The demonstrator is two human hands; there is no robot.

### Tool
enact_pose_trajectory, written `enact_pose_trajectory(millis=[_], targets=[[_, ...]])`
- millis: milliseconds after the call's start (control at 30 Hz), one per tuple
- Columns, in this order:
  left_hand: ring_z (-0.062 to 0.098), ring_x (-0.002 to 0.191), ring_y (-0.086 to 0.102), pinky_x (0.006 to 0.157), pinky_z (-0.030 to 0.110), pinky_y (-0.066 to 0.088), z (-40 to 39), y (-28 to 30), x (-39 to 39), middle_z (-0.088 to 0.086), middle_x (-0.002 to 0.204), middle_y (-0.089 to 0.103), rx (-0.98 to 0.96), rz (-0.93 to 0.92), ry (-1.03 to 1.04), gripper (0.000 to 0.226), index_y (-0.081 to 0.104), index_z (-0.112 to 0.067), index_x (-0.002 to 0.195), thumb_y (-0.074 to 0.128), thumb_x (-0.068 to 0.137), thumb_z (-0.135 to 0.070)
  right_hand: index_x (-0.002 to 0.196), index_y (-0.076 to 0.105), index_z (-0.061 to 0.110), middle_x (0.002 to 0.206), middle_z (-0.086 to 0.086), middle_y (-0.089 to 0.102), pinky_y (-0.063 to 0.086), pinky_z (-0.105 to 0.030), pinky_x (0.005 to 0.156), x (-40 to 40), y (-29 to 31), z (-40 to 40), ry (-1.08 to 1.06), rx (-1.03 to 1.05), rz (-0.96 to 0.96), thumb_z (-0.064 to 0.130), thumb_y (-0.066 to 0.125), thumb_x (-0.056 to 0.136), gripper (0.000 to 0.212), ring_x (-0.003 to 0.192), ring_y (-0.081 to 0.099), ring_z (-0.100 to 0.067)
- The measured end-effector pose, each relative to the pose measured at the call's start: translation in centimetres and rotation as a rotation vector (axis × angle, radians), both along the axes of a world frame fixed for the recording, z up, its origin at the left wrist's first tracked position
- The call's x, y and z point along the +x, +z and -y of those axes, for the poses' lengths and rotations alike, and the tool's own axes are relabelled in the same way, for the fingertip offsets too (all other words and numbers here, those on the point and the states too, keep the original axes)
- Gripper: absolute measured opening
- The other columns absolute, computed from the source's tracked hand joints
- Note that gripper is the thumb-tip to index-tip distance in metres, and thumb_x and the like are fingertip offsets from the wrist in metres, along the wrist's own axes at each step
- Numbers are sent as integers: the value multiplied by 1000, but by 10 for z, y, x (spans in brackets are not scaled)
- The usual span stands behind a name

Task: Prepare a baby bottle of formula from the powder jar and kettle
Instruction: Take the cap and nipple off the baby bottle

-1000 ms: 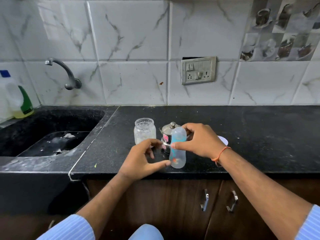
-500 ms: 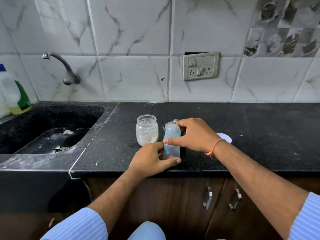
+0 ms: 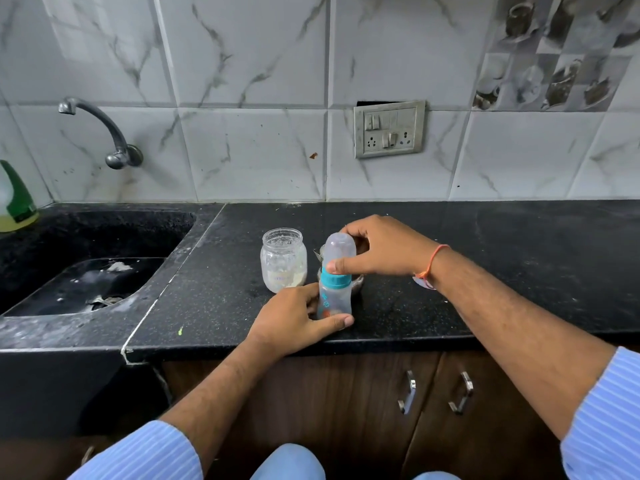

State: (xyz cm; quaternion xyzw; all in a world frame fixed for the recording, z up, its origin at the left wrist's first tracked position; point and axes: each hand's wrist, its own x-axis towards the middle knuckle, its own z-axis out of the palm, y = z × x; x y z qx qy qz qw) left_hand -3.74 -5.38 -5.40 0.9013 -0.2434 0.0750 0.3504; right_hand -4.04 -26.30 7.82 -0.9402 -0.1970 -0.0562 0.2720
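Bottle (image 3: 335, 299) upright, clear w/ teal collar, domed cap; both hands gripping.

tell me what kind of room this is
Most likely a home kitchen: a black stone counter with a sunken sink under a wall tap, marble-look wall tiles with a cup-pattern panel, and wooden cabinet doors below.
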Motion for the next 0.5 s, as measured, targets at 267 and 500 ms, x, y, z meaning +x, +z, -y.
enact_pose_trajectory(millis=[267,500], targets=[[0,59,52,61,24,37,-4,-3,5,-31,62,56,-52,-59,1,51,65,-41,97,77,76,-86,110,79,26,93,9,78,49,-19,65,5,6,32,-22,434,-127,44,86,85,31,75,64,0],[7,54,39,61,33,33,-4,-4,7,-17,54,42,-110,-67,15,39,60,-51,74,84,72,-82,117,68,17,100,-5,79,48,-31,66,10,-26,83,-201,532,-206,22,88,85,38,83,69,-15]])
